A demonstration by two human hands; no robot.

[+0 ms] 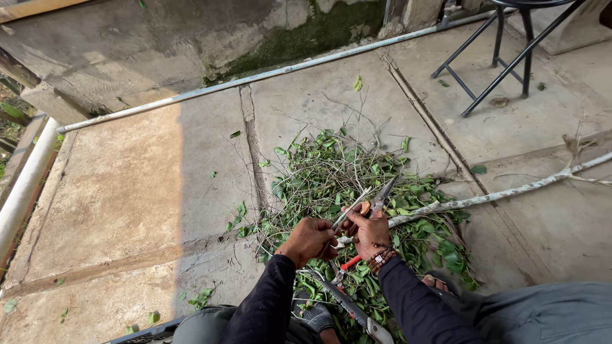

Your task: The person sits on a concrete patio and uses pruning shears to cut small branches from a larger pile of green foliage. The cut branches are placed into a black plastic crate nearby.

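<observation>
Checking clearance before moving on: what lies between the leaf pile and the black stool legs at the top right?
In the head view, bare concrete slab with a groove separates the leaf pile from the stool legs; only a few stray leaves lie there.

Soft, hazy daylight fills the scene, bright but without harsh glare. A faint, straight-edged shadow darkens the left part of the concrete floor (127, 191), while the right part lies paler in sun. The leaf pile (363, 191) is sharp and evenly lit. Dark sleeves lose detail in the lower frame. The wide lens bends the white pipe (25, 185) and wall toward the edges.
</observation>
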